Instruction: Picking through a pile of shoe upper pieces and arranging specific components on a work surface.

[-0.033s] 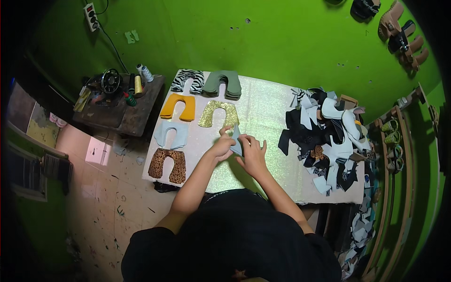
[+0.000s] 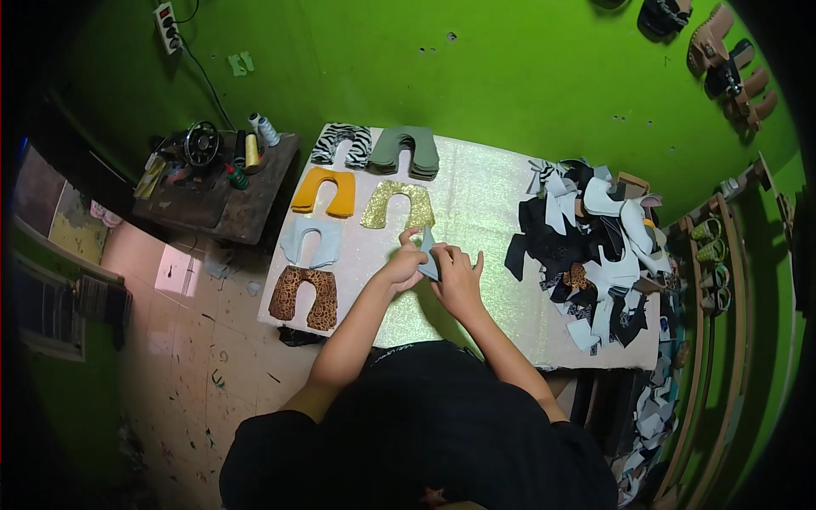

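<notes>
Both my hands are over the middle of the table, near its front edge. Between them is a grey piece of sheet material [image 2: 428,262], tilted so that its full outline cannot be made out. My left hand [image 2: 405,264] grips one side of it, thumb and fingers closed. On its other side, my right hand [image 2: 459,278] is closed on it with bent fingers. Just beyond my left hand lies a gold glittery U-shaped piece [image 2: 374,212]. To the left are a pale grey-blue U-shaped piece [image 2: 293,242] and a leopard-print one [image 2: 285,297].
Farther back lie orange [image 2: 340,204], zebra-print [image 2: 327,153] and green [image 2: 406,140] U-shaped stacks. A heap of offcuts [image 2: 608,255] covers the table's right side. At left stands a sewing machine [image 2: 201,146] on a dark table with thread spools [image 2: 267,132]. Sandals [image 2: 710,38] hang upper right.
</notes>
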A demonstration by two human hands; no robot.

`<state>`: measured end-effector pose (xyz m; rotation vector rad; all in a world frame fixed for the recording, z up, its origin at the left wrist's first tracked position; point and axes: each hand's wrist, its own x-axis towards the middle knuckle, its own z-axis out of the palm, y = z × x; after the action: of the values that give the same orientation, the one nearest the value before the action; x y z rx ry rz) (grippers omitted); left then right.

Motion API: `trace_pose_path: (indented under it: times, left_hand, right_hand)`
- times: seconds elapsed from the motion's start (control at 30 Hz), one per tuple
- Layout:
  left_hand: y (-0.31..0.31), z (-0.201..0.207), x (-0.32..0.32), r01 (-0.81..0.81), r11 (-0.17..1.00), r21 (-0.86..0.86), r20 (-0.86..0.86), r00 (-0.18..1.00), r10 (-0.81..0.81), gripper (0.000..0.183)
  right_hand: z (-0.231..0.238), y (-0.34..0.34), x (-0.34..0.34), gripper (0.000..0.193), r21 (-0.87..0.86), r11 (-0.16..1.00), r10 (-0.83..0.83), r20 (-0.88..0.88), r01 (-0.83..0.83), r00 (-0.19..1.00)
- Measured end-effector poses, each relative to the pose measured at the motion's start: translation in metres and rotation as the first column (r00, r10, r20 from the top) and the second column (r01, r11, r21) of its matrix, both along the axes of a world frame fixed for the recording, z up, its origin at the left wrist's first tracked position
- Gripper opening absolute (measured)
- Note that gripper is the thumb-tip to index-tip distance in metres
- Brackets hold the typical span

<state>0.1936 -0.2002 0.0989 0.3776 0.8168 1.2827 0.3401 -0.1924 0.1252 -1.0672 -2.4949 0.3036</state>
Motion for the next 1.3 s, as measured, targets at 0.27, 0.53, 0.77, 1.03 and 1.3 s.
trace_pose_path:
  times: [0.27, 0.53, 0.77, 1.03, 1.3]
  left_hand:
    - [-0.020, -0.023, -0.028, 0.088, 0.976, -0.201, -0.397, 0.903, -0.163, 0.044]
    - [-0.049, -0.020, -0.038, 0.166, 0.986, 0.012, -0.586, 0.801, -0.127, 0.054]
    - [-0.061, -0.006, -0.044, 0.135, 0.976, 0.173, -0.053, 0.990, -0.127, 0.045]
    - [-0.065, 0.014, -0.070, 0.264, 0.924, 0.277, 0.002, 0.961, -0.275, 0.039]
    - [-0.059, 0.011, -0.083, 0.583, 0.811, 0.046, -0.525, 0.705, -0.476, 0.034]
  right_hand:
    - [-0.001, 0.024, -0.008, 0.019, -0.259, 0.955, 0.099, -0.175, -0.143, 0.980]
    - [0.030, 0.050, -0.002, 0.022, -0.784, 0.458, -0.009, -0.474, -0.418, 0.880]
    - [0.021, 0.059, -0.010, 0.023, -0.738, 0.497, 0.021, -0.516, -0.457, 0.856]
    - [0.023, 0.050, -0.014, 0.024, -0.843, 0.261, 0.040, -0.478, -0.471, 0.878]
    - [0.008, 0.058, -0.020, 0.028, -0.865, 0.133, 0.266, -0.439, -0.483, 0.858]
